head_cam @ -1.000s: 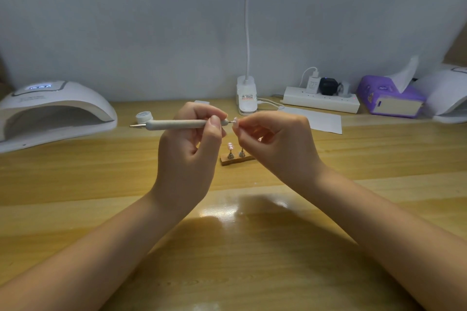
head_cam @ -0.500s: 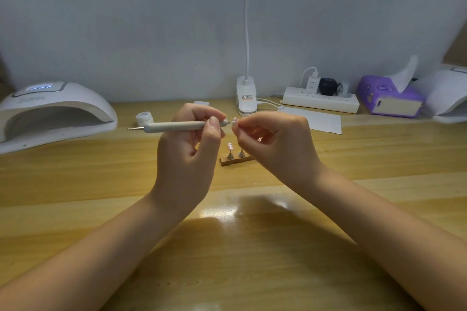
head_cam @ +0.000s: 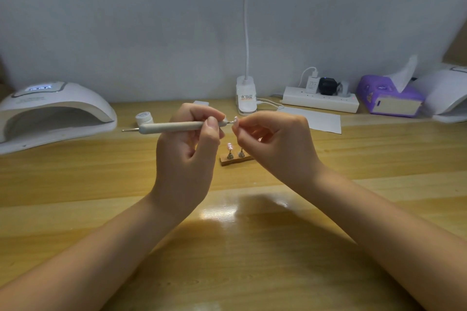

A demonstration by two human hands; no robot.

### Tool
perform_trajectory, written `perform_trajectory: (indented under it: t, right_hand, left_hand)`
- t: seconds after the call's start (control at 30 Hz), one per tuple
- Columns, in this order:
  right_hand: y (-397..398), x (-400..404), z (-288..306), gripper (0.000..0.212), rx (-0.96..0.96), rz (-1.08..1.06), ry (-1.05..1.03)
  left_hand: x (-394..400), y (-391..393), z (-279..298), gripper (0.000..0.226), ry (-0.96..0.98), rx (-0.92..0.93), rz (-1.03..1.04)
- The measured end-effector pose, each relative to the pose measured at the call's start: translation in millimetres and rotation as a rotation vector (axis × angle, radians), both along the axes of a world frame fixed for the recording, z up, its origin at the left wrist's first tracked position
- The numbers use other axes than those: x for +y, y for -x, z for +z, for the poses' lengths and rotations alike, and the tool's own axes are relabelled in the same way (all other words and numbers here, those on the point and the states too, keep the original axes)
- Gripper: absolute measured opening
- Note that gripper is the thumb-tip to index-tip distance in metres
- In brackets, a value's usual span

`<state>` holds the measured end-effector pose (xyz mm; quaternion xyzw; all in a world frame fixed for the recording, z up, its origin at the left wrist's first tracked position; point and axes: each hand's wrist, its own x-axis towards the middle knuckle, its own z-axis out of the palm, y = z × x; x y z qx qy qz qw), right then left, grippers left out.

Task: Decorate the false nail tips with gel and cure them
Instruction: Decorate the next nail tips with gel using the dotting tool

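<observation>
Grey dotting pen [head_cam: 174,127] gripped in my left hand [head_cam: 187,154] lies level, tip at three o'clock touching the nail tip [head_cam: 235,119] my right hand [head_cam: 274,144] pinches.

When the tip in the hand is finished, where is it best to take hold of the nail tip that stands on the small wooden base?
Probably pinch the thin metal stem under the pink nail tip, not its decorated top. Come from the left: that side of the wooden base is free, while a second stem stands close on the right.
</observation>
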<state>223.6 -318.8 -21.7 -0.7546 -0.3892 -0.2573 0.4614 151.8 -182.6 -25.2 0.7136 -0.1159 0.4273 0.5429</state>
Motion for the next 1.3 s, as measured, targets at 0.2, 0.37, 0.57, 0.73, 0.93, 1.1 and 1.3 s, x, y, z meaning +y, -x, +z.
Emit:
perform_trajectory:
  t: [0.2, 0.37, 0.57, 0.73, 0.93, 1.1, 1.3]
  right_hand:
    - [0.6, 0.6, -0.2, 0.010, 0.000, 0.002, -0.009]
    - [0.6, 0.4, -0.3, 0.010, -0.014, 0.010, -0.005]
    - [-0.2, 0.4, -0.6, 0.010, -0.006, 0.003, -0.011]
    - [-1.7, 0.1, -0.6, 0.010, -0.019, 0.003, -0.009]
    - [-2.2, 0.7, -1.5, 0.009, -0.036, 0.001, -0.011]
    - [-2.2, 0.4, -2.0, 0.009, -0.039, 0.008, -0.006]
    - [-2.0, 0.2, -2.1, 0.010, -0.054, 0.007, 0.003]
  left_hand:
    - [-0.4, -1.5, -0.2, 0.012, -0.001, 0.010, -0.005]
    - [0.2, -1.2, -0.5, 0.015, -0.006, 0.017, -0.001]
    - [-0.6, -1.5, -0.9, 0.013, -0.003, 0.031, 0.006]
    - [-0.7, -1.3, -0.3, 0.014, 0.000, 0.027, 0.004]
    - [-0.3, -1.3, -0.6, 0.014, -0.002, 0.019, 0.013]
    - [-0.4, -1.3, -0.9, 0.016, -0.005, 0.019, 0.017]
    - [-1.3, -0.9, -1.7, 0.013, 0.000, 0.041, 0.008]
